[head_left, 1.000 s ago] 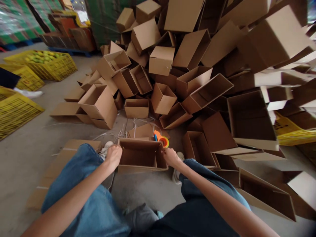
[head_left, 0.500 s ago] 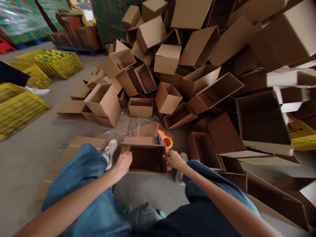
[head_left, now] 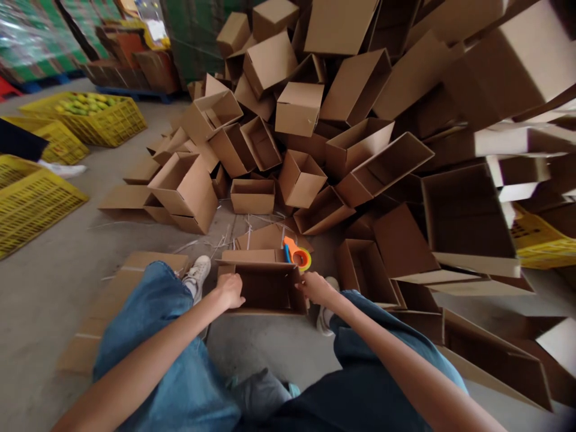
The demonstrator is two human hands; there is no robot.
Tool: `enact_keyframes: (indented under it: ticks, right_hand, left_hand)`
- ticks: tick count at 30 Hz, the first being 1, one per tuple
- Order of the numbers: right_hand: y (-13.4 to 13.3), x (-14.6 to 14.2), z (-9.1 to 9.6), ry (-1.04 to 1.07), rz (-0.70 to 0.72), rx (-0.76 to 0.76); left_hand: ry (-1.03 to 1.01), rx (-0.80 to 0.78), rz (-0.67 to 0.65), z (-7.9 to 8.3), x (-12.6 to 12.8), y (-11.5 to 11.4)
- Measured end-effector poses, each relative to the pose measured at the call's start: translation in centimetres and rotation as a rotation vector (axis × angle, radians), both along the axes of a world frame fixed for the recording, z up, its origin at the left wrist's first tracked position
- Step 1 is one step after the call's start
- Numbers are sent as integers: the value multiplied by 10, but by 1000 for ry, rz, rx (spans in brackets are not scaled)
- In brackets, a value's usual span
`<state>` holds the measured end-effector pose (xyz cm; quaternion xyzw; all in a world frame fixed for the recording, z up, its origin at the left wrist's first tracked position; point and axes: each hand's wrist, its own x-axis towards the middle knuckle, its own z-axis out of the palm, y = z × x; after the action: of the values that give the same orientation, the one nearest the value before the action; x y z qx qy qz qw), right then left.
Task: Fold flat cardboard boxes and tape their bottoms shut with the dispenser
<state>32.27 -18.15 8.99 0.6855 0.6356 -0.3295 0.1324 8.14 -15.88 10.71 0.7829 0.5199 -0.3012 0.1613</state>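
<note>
An open brown cardboard box (head_left: 265,288) stands on the floor between my feet, its far flap folded out. My left hand (head_left: 230,289) is closed on the box's left edge. My right hand (head_left: 315,287) is closed on its right edge. An orange tape dispenser (head_left: 296,254) with a yellow roll lies just beyond the box's right corner, a little past my right hand. My legs in blue jeans frame the box on both sides.
A tall heap of empty cardboard boxes (head_left: 360,120) fills the floor ahead and to the right. Flat cardboard (head_left: 135,264) lies by my left foot. Yellow plastic crates (head_left: 31,198) stand at the left, one holding green fruit (head_left: 85,103). Another person's shoe (head_left: 60,170) shows there.
The box has tipped toward me so its far flap shows on top. My left hand slid from the left corner inward along the edge. My right hand kept its hold.
</note>
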Motion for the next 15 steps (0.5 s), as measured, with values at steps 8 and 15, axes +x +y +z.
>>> enact_keyframes:
  ticks: [8,15]
  right_hand:
    - [15,26,9,143,139,-162]
    - [20,30,12,294,122,-133]
  left_hand:
    - [16,-49,65,-5,1,8]
    - [-58,-173,89,-8,-12,19]
